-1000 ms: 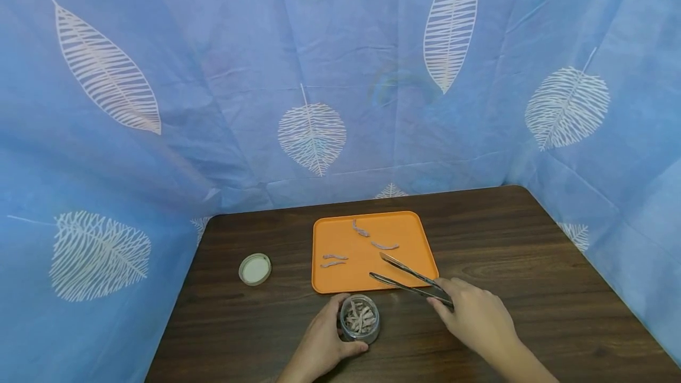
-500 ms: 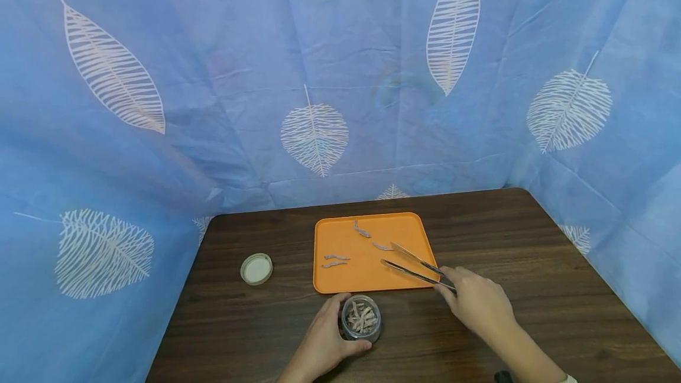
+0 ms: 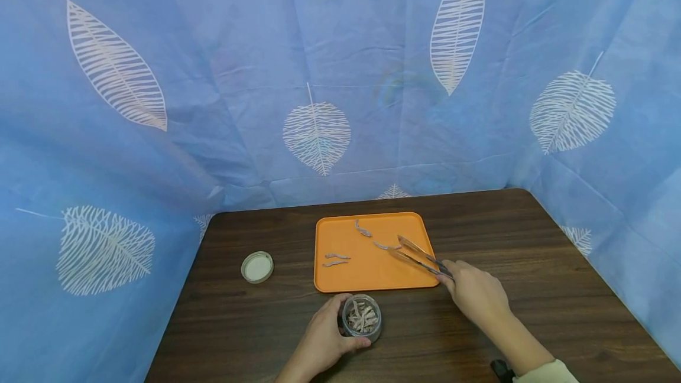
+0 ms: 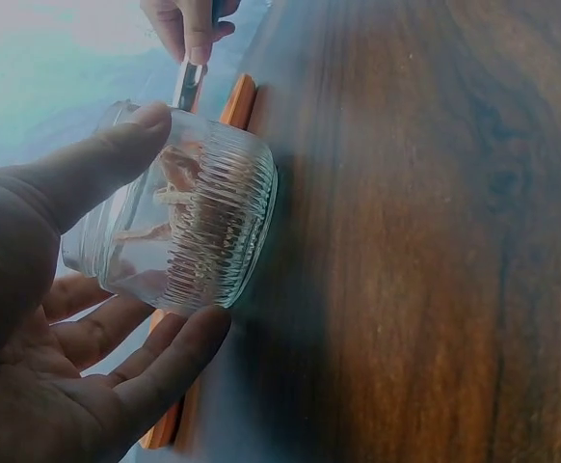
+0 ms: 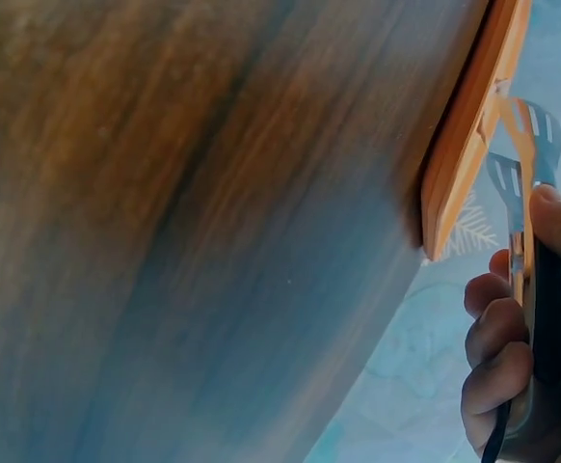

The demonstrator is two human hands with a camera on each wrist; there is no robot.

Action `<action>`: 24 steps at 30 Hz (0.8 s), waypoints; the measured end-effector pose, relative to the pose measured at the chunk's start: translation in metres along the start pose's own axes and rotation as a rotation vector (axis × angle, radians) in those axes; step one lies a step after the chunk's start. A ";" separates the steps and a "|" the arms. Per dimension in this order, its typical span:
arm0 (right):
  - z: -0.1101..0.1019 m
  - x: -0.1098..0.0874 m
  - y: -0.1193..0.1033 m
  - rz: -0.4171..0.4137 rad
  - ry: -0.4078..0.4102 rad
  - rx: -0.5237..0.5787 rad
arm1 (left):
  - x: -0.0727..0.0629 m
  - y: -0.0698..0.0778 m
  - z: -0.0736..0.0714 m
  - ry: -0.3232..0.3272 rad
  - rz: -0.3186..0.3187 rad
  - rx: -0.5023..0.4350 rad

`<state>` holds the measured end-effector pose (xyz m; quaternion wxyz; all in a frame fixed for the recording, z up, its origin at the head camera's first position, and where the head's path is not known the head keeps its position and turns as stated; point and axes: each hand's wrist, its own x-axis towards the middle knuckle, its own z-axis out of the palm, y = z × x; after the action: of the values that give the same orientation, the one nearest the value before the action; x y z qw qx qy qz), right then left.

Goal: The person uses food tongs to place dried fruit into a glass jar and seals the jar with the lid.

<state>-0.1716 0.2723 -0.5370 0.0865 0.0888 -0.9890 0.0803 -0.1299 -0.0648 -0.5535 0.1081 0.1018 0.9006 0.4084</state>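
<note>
My left hand (image 3: 323,336) holds a ribbed glass jar (image 4: 218,207) between thumb and fingers, upright on the table just in front of the tray. Pale dried strips (image 3: 363,317) fill part of it. Metal tongs (image 3: 422,257) with dark handles are gripped in my right hand (image 3: 475,291). Their tips, spread apart, reach over the right part of the orange tray (image 3: 351,282), close to one thin strip (image 3: 381,246); whether they touch it I cannot tell. Two more strips (image 3: 336,259) lie at the tray's left, and a curved piece (image 3: 363,229) lies near its back.
A round lid (image 3: 258,268) lies on the dark wooden table (image 3: 229,324), left of the tray. Blue cloth with white leaf prints (image 3: 319,135) hangs behind and on both sides of the table.
My right hand has carried the tongs forward and to the right over the tray, bringing the tips near the right-hand strip. The left hand and jar have stayed in place.
</note>
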 end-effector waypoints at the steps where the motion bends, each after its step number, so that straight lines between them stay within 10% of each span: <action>1: 0.001 0.001 0.000 0.007 -0.009 -0.001 | 0.000 0.000 0.000 -0.001 -0.004 -0.003; 24: 0.007 0.006 -0.005 0.058 -0.016 -0.005 | 0.002 -0.002 0.000 0.000 -0.034 -0.050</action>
<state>-0.1776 0.2657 -0.5424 0.0764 0.0606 -0.9921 0.0794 -0.1324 -0.0653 -0.5553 0.1177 0.0835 0.8917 0.4290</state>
